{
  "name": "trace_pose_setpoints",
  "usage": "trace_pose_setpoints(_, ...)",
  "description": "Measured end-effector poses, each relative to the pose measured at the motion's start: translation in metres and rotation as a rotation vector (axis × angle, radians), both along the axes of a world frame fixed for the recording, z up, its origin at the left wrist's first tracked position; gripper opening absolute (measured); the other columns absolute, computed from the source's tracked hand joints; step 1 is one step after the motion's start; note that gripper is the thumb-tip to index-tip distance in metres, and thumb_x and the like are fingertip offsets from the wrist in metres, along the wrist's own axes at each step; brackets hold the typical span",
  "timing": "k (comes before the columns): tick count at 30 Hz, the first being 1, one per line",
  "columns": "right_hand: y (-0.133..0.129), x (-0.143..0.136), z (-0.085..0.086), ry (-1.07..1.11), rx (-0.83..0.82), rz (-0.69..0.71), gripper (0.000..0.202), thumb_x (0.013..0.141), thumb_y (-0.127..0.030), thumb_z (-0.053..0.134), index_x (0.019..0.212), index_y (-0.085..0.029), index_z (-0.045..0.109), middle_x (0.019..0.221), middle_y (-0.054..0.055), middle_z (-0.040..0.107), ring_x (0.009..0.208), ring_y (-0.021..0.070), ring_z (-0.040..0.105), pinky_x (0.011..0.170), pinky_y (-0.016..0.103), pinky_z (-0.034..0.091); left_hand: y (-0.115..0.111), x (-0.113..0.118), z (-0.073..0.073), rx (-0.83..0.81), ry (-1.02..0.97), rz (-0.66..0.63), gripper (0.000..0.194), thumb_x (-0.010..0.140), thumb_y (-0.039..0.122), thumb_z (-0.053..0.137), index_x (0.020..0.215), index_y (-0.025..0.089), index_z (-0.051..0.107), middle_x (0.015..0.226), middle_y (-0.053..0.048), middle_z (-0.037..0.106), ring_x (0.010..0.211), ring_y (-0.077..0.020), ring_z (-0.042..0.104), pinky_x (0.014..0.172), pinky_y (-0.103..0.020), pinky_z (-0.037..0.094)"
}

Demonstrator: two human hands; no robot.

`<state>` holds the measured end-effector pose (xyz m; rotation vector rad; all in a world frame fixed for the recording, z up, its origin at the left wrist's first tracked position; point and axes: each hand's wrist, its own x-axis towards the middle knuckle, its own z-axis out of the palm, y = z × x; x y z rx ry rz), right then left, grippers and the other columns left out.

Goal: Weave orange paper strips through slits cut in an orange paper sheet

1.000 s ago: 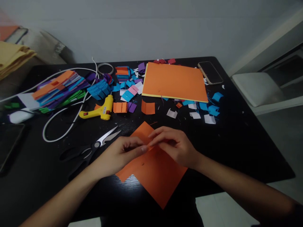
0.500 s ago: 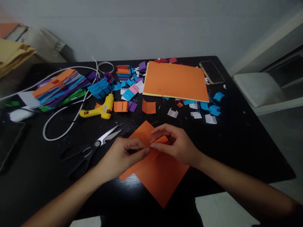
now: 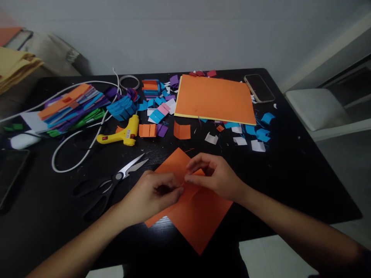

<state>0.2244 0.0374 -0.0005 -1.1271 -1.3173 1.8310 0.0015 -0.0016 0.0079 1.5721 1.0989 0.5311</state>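
My left hand [image 3: 158, 193] pinches the edge of an orange paper [image 3: 160, 218] between thumb and index finger. Close on its right, my right hand [image 3: 216, 175] is curled, its thumb and fingertips at the same paper's upper edge; the exact contact is partly hidden by the fingers. Beneath both hands a larger orange sheet [image 3: 199, 227] lies turned cornerwise on the black table. Black-handled scissors [image 3: 118, 176] rest half open to the left of my left hand.
Beyond the hands lie a yellow glue gun [image 3: 131, 131], a stack of orange sheets [image 3: 216, 98] and many folded paper pieces [image 3: 123, 108]. A white cable [image 3: 55, 154] loops on the left. A phone [image 3: 259, 88] sits at the back right corner of the table [image 3: 290, 185].
The raised orange flap between my hands has lowered and shows less. My left fingertips have shifted slightly down, and a small gap has opened between the two hands.
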Motion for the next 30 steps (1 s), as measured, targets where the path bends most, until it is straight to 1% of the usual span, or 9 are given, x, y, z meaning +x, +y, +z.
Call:
trace_pose_setpoints(6,0.010,0.004,-0.003,0.059,-0.046,-0.331,0.029,0.070,-0.029,0.095,0.087,-0.021,0.073,0.082,-0.002,0.076,0.078,0.0126,0.073,0.076,0.024,0.058,0.004,-0.003,0.001,0.041,-0.020,0.138,0.027,0.094,0.028,0.062,0.070,0.015,0.065,0.061,0.002,0.059,0.056,-0.0086,0.047,0.052,-0.019,0.036)
trace_pose_setpoints(9,0.011,0.002,-0.005,0.182,-0.083,-0.384,0.027,0.082,-0.040,0.086,0.094,-0.021,0.072,0.094,0.003,0.078,0.089,0.0153,0.075,0.083,0.028,0.061,0.006,0.000,0.004,0.020,-0.065,0.224,0.030,0.094,0.030,0.065,0.068,0.015,0.063,0.061,0.003,0.056,0.056,-0.0081,0.045,0.052,-0.019,0.036)
trace_pose_setpoints(11,0.008,0.000,-0.005,0.228,-0.111,-0.336,0.028,0.086,-0.043,0.082,0.100,-0.021,0.072,0.102,0.004,0.077,0.095,0.0161,0.075,0.087,0.029,0.062,0.007,0.002,0.005,-0.019,-0.123,0.285,0.030,0.094,0.031,0.065,0.069,0.016,0.063,0.058,0.005,0.051,0.053,-0.0070,0.040,0.050,-0.018,0.033)
trace_pose_setpoints(15,-0.002,-0.005,-0.003,0.200,-0.188,-0.042,0.040,0.068,-0.025,0.096,0.101,-0.021,0.074,0.101,0.003,0.077,0.093,0.0165,0.074,0.088,0.029,0.060,0.007,0.006,0.005,-0.063,-0.214,0.354,0.025,0.095,0.032,0.067,0.075,0.017,0.067,0.053,0.008,0.043,0.048,-0.0059,0.032,0.044,-0.018,0.025)
trace_pose_setpoints(17,-0.007,-0.007,-0.002,0.197,-0.218,0.037,0.040,0.067,-0.023,0.096,0.100,-0.020,0.075,0.094,0.002,0.077,0.085,0.0154,0.073,0.080,0.028,0.060,0.006,0.007,0.004,-0.069,-0.243,0.355,0.023,0.095,0.030,0.067,0.076,0.017,0.069,0.052,0.008,0.044,0.047,-0.0057,0.032,0.043,-0.017,0.025)
trace_pose_setpoints(19,-0.009,-0.007,-0.002,0.194,-0.206,0.049,0.031,0.072,-0.026,0.093,0.097,-0.019,0.075,0.087,0.001,0.076,0.077,0.0135,0.072,0.075,0.027,0.059,0.005,0.009,0.004,-0.080,-0.264,0.342,0.022,0.095,0.029,0.067,0.077,0.017,0.070,0.053,0.007,0.049,0.047,-0.0054,0.036,0.045,-0.017,0.028)
trace_pose_setpoints(21,-0.008,-0.006,-0.002,0.177,-0.168,0.027,0.025,0.074,-0.027,0.091,0.092,-0.019,0.076,0.085,0.000,0.075,0.075,0.0124,0.071,0.076,0.027,0.058,0.004,0.010,0.003,-0.083,-0.274,0.334,0.023,0.095,0.029,0.068,0.076,0.017,0.069,0.057,0.006,0.054,0.050,-0.0056,0.042,0.048,-0.016,0.033)
trace_pose_setpoints(25,-0.005,-0.005,-0.001,0.103,-0.091,-0.065,0.025,0.070,-0.025,0.094,0.085,-0.020,0.075,0.085,-0.002,0.073,0.079,0.0126,0.069,0.079,0.026,0.056,0.004,0.012,0.002,-0.098,-0.272,0.325,0.020,0.091,0.025,0.071,0.074,0.016,0.067,0.064,0.003,0.064,0.059,-0.0079,0.057,0.057,-0.017,0.047)
trace_pose_setpoints(30,-0.008,-0.006,-0.002,0.078,-0.050,-0.013,0.023,0.074,-0.031,0.091,0.087,-0.021,0.074,0.086,0.001,0.075,0.083,0.0162,0.071,0.081,0.031,0.057,0.003,0.013,-0.001,-0.092,-0.279,0.334,0.011,0.089,0.022,0.074,0.081,0.017,0.069,0.068,0.002,0.067,0.061,-0.0095,0.063,0.058,-0.019,0.053)
